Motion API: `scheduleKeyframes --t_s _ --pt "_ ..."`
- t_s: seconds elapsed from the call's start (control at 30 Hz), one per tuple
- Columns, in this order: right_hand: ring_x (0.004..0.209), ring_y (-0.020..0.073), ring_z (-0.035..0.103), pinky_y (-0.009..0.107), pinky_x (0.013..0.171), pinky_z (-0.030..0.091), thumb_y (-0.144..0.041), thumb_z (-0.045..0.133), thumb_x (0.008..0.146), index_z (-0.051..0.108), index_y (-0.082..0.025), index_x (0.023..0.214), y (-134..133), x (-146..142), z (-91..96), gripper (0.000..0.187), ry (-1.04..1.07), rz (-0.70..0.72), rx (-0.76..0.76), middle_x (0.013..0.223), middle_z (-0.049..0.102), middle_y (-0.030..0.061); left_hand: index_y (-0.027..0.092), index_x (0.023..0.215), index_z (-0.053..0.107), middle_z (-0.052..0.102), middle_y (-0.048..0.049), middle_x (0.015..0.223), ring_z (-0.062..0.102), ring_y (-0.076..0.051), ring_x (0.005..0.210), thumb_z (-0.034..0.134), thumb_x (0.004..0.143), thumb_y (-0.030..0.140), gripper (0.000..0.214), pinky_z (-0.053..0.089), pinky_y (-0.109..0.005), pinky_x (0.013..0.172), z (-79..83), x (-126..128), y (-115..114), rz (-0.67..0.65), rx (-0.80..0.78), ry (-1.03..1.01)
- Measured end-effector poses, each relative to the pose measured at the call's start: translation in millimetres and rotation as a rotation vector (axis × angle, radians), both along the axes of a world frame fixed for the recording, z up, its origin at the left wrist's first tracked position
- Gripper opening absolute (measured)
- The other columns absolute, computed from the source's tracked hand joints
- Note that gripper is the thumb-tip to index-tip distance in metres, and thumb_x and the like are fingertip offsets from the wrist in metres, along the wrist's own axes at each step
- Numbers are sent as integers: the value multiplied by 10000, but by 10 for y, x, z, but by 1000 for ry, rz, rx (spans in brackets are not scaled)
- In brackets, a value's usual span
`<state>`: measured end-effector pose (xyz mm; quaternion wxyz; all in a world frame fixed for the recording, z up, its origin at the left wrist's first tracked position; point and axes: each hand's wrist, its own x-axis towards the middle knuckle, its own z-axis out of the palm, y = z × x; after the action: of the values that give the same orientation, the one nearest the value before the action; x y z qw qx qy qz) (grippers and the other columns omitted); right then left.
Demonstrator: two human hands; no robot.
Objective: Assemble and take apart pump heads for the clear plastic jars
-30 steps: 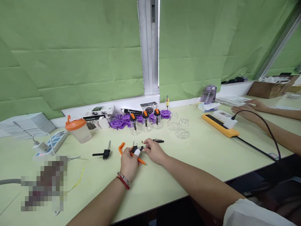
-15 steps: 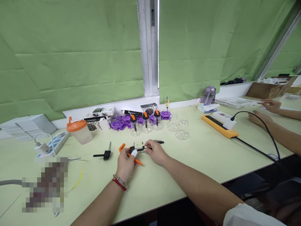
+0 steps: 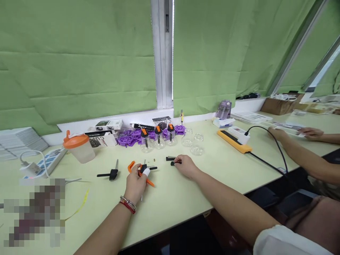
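My left hand [image 3: 136, 181], a white wrap on its thumb, is closed on a small black plastic part [image 3: 144, 167] with a thin metal rod. An orange curved piece [image 3: 150, 183] shows on both sides of these fingers; whether it is gripped too I cannot tell. Off to the right, my right hand [image 3: 187, 166] pinches a short black strip [image 3: 173, 163] low over the table. Just behind that strip lies a black piece with a spring [image 3: 170, 158]. Tiny bits [image 3: 154, 160] lie between the hands. Another black part with a metal tube [image 3: 113, 173] rests left of my left hand.
Behind stand several clear jars with black-and-orange tops [image 3: 158, 138], purple plastic parts [image 3: 126, 141] and clear lids [image 3: 197, 150]. An orange-lidded cup [image 3: 79, 147] is at left, a yellow power strip [image 3: 233, 141] at right. Another person's hands [image 3: 278, 134] work at far right.
My right hand has moved right, away from the left hand, and now pinches the black strip beside the spring piece. My left hand keeps its hold. The view has turned slightly right.
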<state>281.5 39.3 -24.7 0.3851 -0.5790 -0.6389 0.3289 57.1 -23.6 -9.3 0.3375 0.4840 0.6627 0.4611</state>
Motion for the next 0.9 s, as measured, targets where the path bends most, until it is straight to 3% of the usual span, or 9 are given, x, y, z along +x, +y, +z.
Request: scheduleKeyframes --t_s 0.27,0.63,0.9 --pt "743 167 576 291 704 446 -235 587 685 668 -172 759 90 -71 -61 126 28 -8 75 793 661 40 185 1141 529 607 -22 734 519 -142 503 610 711 474 525 431 -268 460 -141 -48 61 -47 44 -7" --pt "670 144 543 265 635 420 -287 586 660 651 -158 729 128 99 -68 160 157 -25 45 725 628 24 202 1133 521 650 -38 804 559 -149 544 623 712 451 499 468 -289 522 -134 -49 81 -50 25 32" --pt "639 132 526 248 601 405 -268 594 642 646 -161 701 86 145 -42 133 139 -47 4 692 618 11 191 1130 528 648 -36 808 558 -150 551 626 704 456 512 473 -294 533 -121 -41 63 -55 34 43"
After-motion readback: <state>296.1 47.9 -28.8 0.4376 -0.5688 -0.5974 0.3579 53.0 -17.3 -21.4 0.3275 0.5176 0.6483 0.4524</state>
